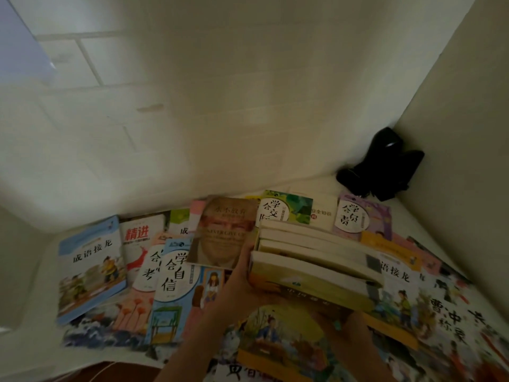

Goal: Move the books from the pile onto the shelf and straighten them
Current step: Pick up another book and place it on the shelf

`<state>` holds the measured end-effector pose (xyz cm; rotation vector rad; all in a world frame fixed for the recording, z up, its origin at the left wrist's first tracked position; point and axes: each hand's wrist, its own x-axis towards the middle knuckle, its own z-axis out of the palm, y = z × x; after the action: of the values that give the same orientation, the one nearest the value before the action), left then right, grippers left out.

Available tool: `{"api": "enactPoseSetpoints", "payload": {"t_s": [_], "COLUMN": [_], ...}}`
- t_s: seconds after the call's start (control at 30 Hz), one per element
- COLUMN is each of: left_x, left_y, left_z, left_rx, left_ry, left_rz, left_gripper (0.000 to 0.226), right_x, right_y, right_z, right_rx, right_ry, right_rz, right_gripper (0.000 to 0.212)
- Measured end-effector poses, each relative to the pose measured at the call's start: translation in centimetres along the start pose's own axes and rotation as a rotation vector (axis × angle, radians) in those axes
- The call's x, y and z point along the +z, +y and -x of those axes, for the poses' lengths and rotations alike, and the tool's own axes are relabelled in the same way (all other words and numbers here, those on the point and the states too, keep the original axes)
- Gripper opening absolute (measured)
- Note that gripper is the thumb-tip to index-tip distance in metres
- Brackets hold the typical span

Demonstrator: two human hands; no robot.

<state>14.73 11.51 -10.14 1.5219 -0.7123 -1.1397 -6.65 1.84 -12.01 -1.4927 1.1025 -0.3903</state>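
Observation:
Both hands hold a stack of three books [311, 260] above the pile, page edges facing up. My left hand [242, 282] grips the stack's left end, fingers curled under it. My right hand [344, 323] supports it from below near the front, mostly hidden by the books. Many colourful children's books lie spread flat underneath, among them a blue book [91, 268] at the left, a brown-covered book [223, 230] just left of the stack and a purple book [360, 216] at the back right. No shelf can be made out.
The books lie on a white surface [30, 312] in a corner between a white tiled wall [192, 106] and a plain side wall [462, 161]. A black object [385, 166] sits in the corner behind the books.

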Motion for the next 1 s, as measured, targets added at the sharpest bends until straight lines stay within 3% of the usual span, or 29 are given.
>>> {"api": "enactPoseSetpoints", "payload": {"t_s": [0.17, 0.27, 0.4, 0.53, 0.87, 1.0], "left_x": [0.4, 0.4, -1.7, -6.0, -14.6, -15.8], "left_y": [0.1, 1.3, 5.6, 11.3, 22.4, 27.7], "left_z": [0.7, 1.2, 3.7, 9.2, 35.8, 43.9], "left_rx": [0.061, 0.118, 0.243, 0.418, 0.710, 0.771], "left_ry": [0.135, 0.182, 0.299, 0.536, 1.171, 1.334], "left_rz": [0.033, 0.059, 0.130, 0.139, -0.001, -0.104], "left_gripper": [0.086, 0.075, 0.079, 0.085, 0.091, 0.083], "right_x": [0.2, -0.3, -0.1, 3.2, 16.6, 19.4], "right_y": [-1.2, -3.6, -9.9, -18.3, -35.3, -41.6], "right_z": [0.8, 0.9, 1.6, 4.1, 17.9, 24.0], "right_rx": [-0.075, -0.120, -0.261, -0.509, -0.913, -1.059], "right_ry": [0.002, 0.003, -0.073, -0.134, -0.732, -0.851], "right_rz": [0.089, 0.059, 0.023, 0.060, -0.081, -0.136], "right_gripper": [0.072, 0.085, 0.075, 0.062, 0.057, 0.057]}}
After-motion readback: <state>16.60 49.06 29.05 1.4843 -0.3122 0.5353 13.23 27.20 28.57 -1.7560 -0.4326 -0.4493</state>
